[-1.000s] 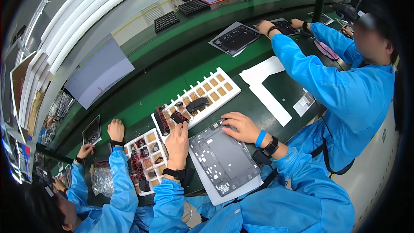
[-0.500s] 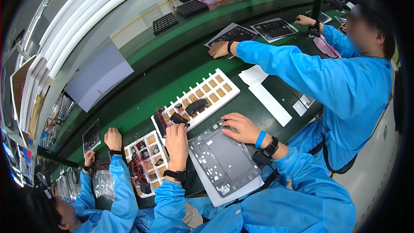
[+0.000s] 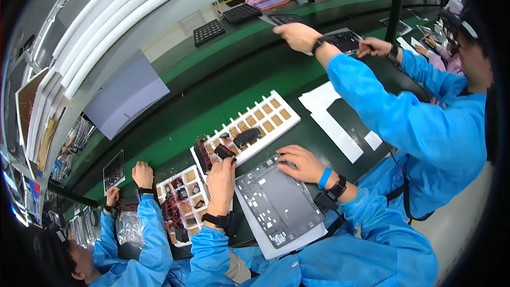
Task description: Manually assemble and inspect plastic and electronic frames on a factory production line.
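Observation:
A dark grey tablet back cover (image 3: pixel 287 202) dotted with small white pieces lies tilted on white sheet material (image 3: pixel 297 248) in front of me. My right hand (image 3: pixel 304 165) rests at its far right corner, fingers bent and apart. To the left, my left hand (image 3: pixel 219 180) is closed, its fingertips together beside a black part (image 3: pixel 224 151) at the near end of a long white foam tray (image 3: pixel 284 127). What those fingertips hold is too small to make out. Another black ridged part (image 3: pixel 247 137) sits farther along that tray.
Left of my left wrist stands a second white foam tray (image 3: pixel 186 243) with red and black small parts. A co-worker's hands (image 3: pixel 139 174) are beyond it. At right, another co-worker's hand (image 3: pixel 300 37) holds up a dark panel. White strips (image 3: pixel 340 135) lie on the green bench (image 3: pixel 212 95).
The right-hand co-worker has lifted a dark panel off the bench, arm raised. My left hand has drawn slightly nearer to me, fingertips closer together. My right hand stays at the cover's corner.

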A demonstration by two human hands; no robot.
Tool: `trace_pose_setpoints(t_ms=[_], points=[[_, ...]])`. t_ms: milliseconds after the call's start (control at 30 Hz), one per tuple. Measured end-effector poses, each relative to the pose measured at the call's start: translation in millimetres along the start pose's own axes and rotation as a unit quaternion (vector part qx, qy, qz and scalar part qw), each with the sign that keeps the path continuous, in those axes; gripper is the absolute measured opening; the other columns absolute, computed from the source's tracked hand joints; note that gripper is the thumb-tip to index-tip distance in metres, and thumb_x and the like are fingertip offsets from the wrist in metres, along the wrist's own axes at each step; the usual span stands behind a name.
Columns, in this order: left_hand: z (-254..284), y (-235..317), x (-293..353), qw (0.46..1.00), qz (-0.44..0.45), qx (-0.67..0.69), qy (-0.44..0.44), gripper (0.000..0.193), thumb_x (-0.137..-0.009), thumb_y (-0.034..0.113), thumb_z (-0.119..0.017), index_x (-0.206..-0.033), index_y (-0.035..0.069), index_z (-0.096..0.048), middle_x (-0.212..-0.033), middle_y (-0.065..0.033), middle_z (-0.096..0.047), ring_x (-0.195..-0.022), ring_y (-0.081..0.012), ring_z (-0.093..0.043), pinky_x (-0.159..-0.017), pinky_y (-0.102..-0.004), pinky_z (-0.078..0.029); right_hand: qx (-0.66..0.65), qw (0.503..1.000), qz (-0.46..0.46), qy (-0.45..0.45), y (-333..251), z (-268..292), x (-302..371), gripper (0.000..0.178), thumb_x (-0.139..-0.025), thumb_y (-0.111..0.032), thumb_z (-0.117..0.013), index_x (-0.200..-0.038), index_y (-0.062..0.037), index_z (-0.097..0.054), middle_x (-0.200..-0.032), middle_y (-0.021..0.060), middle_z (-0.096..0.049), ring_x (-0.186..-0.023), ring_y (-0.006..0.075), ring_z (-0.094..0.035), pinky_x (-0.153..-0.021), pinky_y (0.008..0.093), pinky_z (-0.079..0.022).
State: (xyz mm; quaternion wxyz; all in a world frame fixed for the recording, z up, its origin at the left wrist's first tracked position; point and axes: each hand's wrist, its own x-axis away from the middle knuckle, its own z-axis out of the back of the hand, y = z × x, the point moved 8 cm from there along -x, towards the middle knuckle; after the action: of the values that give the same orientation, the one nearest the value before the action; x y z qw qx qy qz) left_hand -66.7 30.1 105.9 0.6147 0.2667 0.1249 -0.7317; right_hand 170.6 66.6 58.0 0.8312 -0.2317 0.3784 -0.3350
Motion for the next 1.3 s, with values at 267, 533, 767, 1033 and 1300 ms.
trace_pose_setpoints(t_ms=[267, 533, 767, 1033, 1300], points=[[1.1, 11.1, -3.6, 0.998, -0.043, -0.040, -0.006, 0.018, -0.086, 0.010, -0.071, -0.104, 0.007, -0.074, -0.088, -0.0067, -0.065, -0.093, -0.0271, -0.062, -0.081, -0.0400, -0.054, -0.004, 1.000, -0.005, -0.014, -2.2, -0.8, 2.8, 0.027, -0.096, -0.028, -0.071, -0.106, -0.0033, -0.075, -0.128, 0.0149, -0.069, -0.121, 0.0347, -0.062, -0.105, 0.0433, -0.049], [-4.4, 0.6, -1.2, 0.999, -0.027, -0.007, -0.022, 0.011, -0.091, 0.015, -0.074, -0.100, 0.009, -0.071, -0.081, -0.0075, -0.068, -0.083, -0.0269, -0.068, -0.071, -0.0405, -0.056, -0.002, 1.000, 0.011, -0.008, -4.5, 1.3, 2.4, 0.026, -0.095, -0.026, -0.073, -0.107, -0.0039, -0.075, -0.128, 0.0155, -0.069, -0.120, 0.0353, -0.063, -0.104, 0.0435, -0.051], [5.1, 8.5, -2.7, 0.995, -0.082, -0.055, 0.003, 0.026, -0.083, 0.008, -0.068, -0.108, 0.006, -0.074, -0.098, -0.0075, -0.060, -0.097, -0.0269, -0.060, -0.081, -0.0387, -0.053, 0.001, 1.000, -0.003, -0.009, -4.0, 0.2, -0.2, 0.026, -0.096, -0.027, -0.071, -0.106, -0.0036, -0.074, -0.129, 0.0158, -0.068, -0.122, 0.0349, -0.062, -0.105, 0.0429, -0.050], [-11.6, 3.4, 5.5, 0.997, -0.067, -0.032, -0.010, 0.024, -0.082, 0.007, -0.070, -0.106, 0.006, -0.072, -0.090, -0.0066, -0.066, -0.091, -0.0260, -0.064, -0.079, -0.0381, -0.054, 0.005, 1.000, 0.001, -0.005, 3.1, 1.0, 5.8, 0.027, -0.097, -0.028, -0.071, -0.107, -0.0036, -0.075, -0.130, 0.0145, -0.068, -0.123, 0.0335, -0.062, -0.105, 0.0421, -0.050], [1.2, -8.4, 8.6, 0.997, -0.070, -0.020, 0.004, 0.024, -0.082, 0.006, -0.067, -0.106, 0.003, -0.072, -0.103, -0.0135, -0.065, -0.098, -0.0324, -0.063, -0.084, -0.0434, -0.054, -0.008, 1.000, 0.011, -0.018, -6.1, -10.5, -6.1, 0.026, -0.093, -0.025, -0.074, -0.108, -0.0032, -0.074, -0.130, 0.0148, -0.068, -0.122, 0.0354, -0.062, -0.105, 0.0435, -0.050]])
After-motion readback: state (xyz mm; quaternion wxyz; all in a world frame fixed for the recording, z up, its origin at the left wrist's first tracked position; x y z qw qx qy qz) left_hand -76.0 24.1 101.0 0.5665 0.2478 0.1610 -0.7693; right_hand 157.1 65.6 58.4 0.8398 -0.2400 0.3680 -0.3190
